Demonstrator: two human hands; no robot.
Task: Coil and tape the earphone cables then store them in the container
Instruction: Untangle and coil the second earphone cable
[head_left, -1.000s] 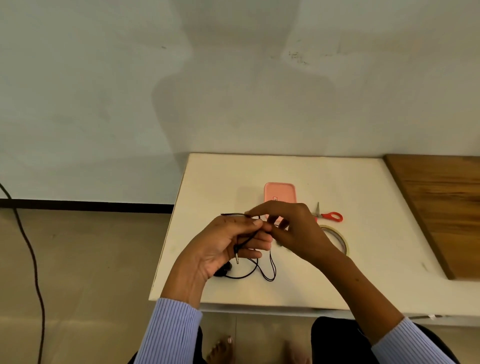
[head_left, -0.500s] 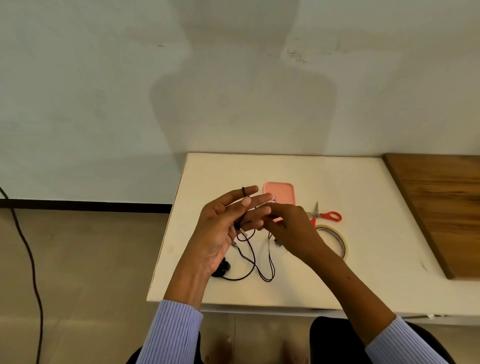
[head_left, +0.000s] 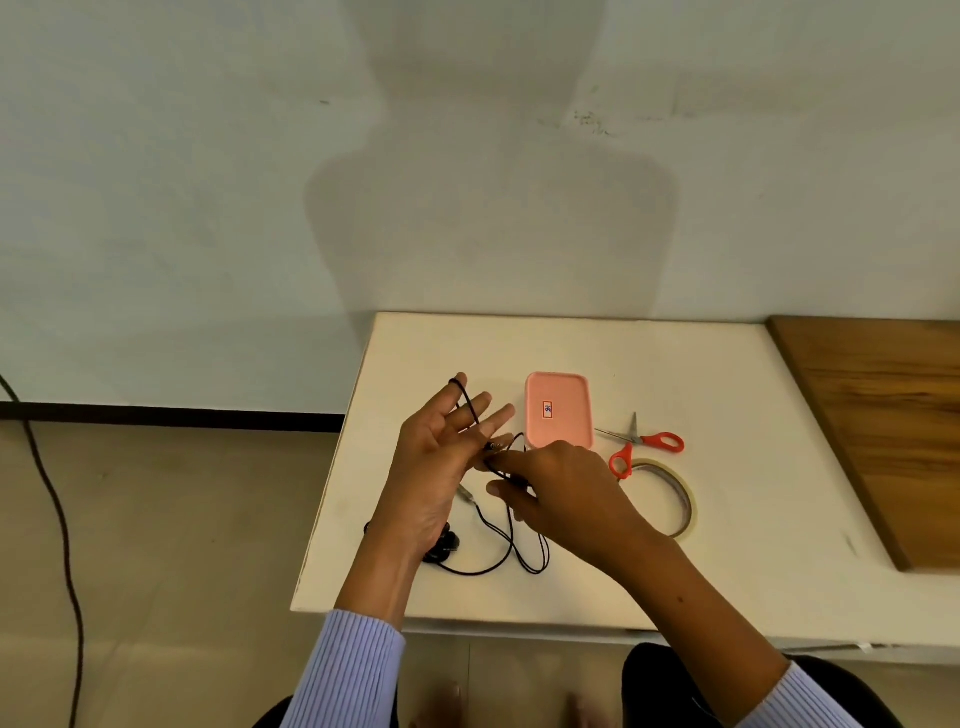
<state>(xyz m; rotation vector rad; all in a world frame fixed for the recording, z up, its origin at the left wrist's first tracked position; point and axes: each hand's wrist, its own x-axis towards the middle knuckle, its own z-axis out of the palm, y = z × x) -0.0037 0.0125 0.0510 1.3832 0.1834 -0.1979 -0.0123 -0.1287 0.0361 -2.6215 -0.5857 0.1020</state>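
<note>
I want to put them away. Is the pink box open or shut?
Shut: the pink box has its flat lid on, sticker showing, and no inside is visible.

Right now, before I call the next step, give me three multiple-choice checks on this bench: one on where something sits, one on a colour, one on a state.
1. The tape roll lies:
A. left of the container
B. nearer the person than the scissors
C. on the wooden board

2. The container is:
A. pink
B. blue
C. black

3. The earphone cable is:
A. taped and stored
B. looped on the left hand, mostly loose on the table
C. untouched

Key:
1 B, the roll sits just below the red handles.
2 A, its body is pink.
3 B, a loop circles a left fingertip, the right hand pinches the cable, and slack trails on the table.
</note>
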